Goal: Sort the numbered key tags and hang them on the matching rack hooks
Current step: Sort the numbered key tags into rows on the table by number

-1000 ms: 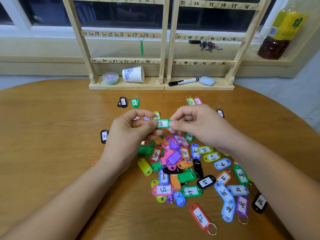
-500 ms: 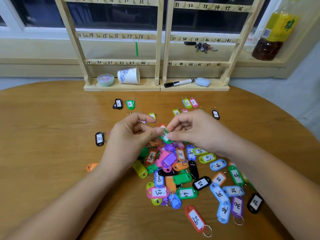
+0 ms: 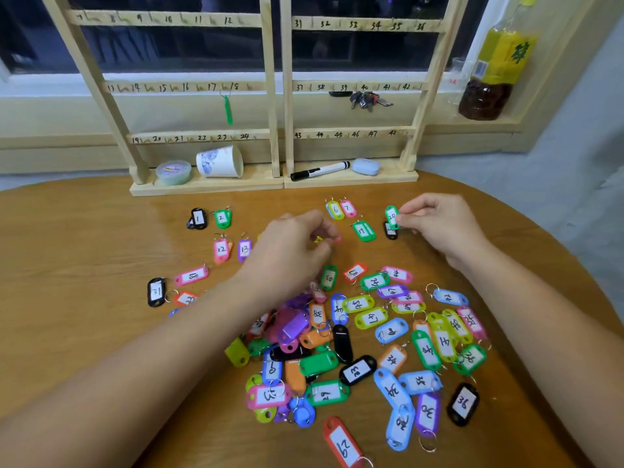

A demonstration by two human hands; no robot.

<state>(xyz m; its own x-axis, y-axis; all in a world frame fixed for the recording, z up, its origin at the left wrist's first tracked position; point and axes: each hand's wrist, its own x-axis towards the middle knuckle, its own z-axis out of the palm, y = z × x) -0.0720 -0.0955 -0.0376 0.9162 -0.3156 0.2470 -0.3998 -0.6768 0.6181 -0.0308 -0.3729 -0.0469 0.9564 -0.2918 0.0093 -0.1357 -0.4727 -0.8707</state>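
My right hand pinches a green tag marked 20 just above a black tag, right of green tag 19. My left hand hovers with curled fingers over a yellow tag; whether it grips it is unclear. A heap of coloured tags lies between my forearms. Single tags are laid out apart: 1, 2, 6, 7, 12. Two wooden racks with numbered hooks stand at the back; one green tag hangs near 17 and 18.
On the rack bases sit a paper cup, a round tub, a marker and a blue eraser. A bunch of keys hangs near 40. A bottle stands on the sill. The table edge curves off at right.
My hands have parted. The right hand has carried tag 20 away to the right, beside tag 19. The left hand has let go of it and stays near the middle.
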